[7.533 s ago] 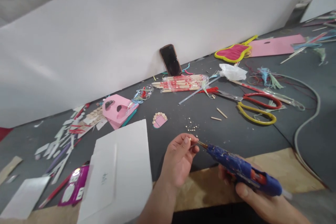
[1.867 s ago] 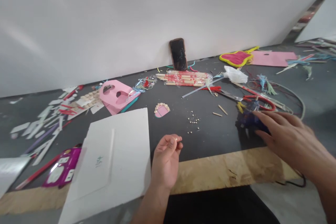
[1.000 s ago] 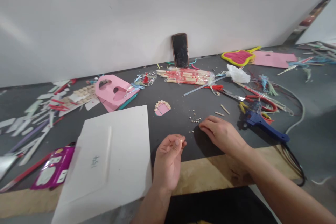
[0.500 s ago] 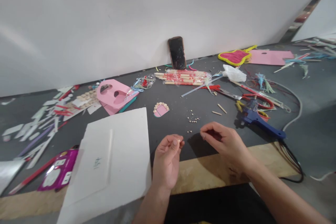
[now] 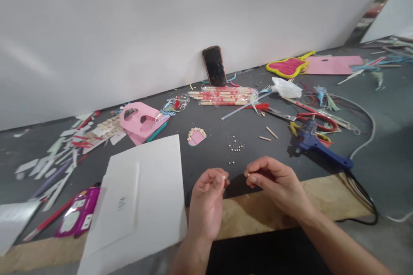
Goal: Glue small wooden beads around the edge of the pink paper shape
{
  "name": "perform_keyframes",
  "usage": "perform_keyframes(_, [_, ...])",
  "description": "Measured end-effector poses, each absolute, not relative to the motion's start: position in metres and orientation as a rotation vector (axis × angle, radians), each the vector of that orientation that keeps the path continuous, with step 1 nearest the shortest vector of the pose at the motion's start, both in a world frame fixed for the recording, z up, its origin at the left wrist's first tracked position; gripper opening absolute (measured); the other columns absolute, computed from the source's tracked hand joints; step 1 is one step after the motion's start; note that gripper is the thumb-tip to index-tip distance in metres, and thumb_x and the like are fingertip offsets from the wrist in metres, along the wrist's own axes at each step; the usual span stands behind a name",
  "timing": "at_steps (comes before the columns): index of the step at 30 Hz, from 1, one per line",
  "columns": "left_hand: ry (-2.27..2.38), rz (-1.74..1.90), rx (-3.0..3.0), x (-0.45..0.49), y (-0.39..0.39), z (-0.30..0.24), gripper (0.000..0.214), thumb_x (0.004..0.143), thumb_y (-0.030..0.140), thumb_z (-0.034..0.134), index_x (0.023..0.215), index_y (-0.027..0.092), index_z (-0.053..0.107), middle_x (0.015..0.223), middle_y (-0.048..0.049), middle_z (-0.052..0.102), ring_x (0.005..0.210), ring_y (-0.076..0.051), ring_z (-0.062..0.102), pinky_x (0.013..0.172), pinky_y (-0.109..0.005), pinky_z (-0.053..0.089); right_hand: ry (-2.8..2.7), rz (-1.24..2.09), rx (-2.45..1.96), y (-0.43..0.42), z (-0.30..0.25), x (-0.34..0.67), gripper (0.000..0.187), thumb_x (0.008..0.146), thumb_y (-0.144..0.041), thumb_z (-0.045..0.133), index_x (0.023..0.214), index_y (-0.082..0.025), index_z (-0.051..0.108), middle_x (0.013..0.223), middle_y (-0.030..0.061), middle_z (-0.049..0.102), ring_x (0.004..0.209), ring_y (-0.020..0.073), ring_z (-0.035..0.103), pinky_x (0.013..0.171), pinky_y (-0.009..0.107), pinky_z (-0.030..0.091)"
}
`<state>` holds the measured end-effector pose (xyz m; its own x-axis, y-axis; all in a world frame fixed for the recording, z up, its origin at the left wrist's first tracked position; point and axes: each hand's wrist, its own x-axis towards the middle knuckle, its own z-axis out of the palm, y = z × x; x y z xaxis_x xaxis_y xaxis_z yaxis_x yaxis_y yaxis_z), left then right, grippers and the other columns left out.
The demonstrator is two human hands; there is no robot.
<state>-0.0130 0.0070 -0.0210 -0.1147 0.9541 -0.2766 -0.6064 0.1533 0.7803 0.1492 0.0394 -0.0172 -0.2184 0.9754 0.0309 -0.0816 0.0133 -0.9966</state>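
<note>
My left hand (image 5: 211, 195) is closed in a pinch near the table's front edge, a tiny pale wooden piece (image 5: 223, 177) showing at thumb and fingertip. A short gap to the right, my right hand (image 5: 275, 184) pinches another small pale wooden piece (image 5: 248, 175). Beyond them lie several loose round wooden bits (image 5: 236, 149) on the dark table. Behind my left hand rests a small pink arched card (image 5: 197, 139), its curved rim lined with similar wooden bits. Two short wooden sticks (image 5: 271, 132) lie beyond my right hand.
A blue glue gun (image 5: 321, 148) with its cord and red-handled scissors (image 5: 314, 122) lie at right. White boards (image 5: 161, 189) cover the left front. Bundled sticks (image 5: 226, 96) and a leaning phone (image 5: 214, 66) stand at the back. A pink cutout (image 5: 142, 120) sits at left.
My right hand has closed its pinch, and a small pale piece now shows at its fingertips. My left hand keeps its pinch. The view has shifted slightly.
</note>
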Motion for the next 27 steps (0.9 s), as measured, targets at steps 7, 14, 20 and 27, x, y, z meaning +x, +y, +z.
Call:
perform_keyframes(7, [0.882,1.318,0.492,0.009,0.006,-0.015,0.018,0.072,0.033,0.075,0.067,0.018,0.065,0.077,-0.0012,0.058,0.078,-0.016,0.052,0.079,-0.031,0.04,-1.472,1.171,-0.936,0.035,-0.015,0.151,0.007,0.085,-0.023,0.061,0.078,-0.02,0.064,0.07,-0.0001,0.064,0.059,0.0094,0.059,0.055,0.019,0.051])
perform_keyframes(14, [0.858,1.27,0.438,0.021,0.008,-0.011,0.018,0.073,0.032,0.075,0.067,0.018,0.065,0.076,-0.0009,0.057,0.074,-0.013,0.048,0.073,-0.026,0.038,-1.562,0.958,-0.889,0.036,-0.012,0.158,0.009,0.087,-0.023,0.058,0.08,-0.022,0.063,0.072,0.0013,0.064,0.066,0.0132,0.061,0.059,0.023,0.052])
perform_keyframes(20, [0.81,1.231,0.385,0.028,0.007,-0.009,0.018,0.073,0.03,0.075,0.067,0.016,0.065,0.074,-0.0007,0.056,0.073,-0.012,0.047,0.073,-0.025,0.037,-1.662,0.788,-0.8,0.04,-0.012,0.162,0.011,0.086,-0.019,0.058,0.077,-0.022,0.062,0.069,0.0019,0.059,0.069,0.016,0.056,0.062,0.03,0.05])
perform_keyframes(27, [0.777,1.212,0.371,0.033,0.009,-0.006,0.02,0.073,0.029,0.075,0.065,0.016,0.064,0.072,-0.0009,0.057,0.072,-0.012,0.047,0.073,-0.024,0.037,-1.723,0.713,-0.792,0.041,-0.005,0.164,0.012,0.087,-0.019,0.056,0.079,-0.022,0.064,0.069,0.003,0.06,0.068,0.0169,0.058,0.059,0.03,0.051])
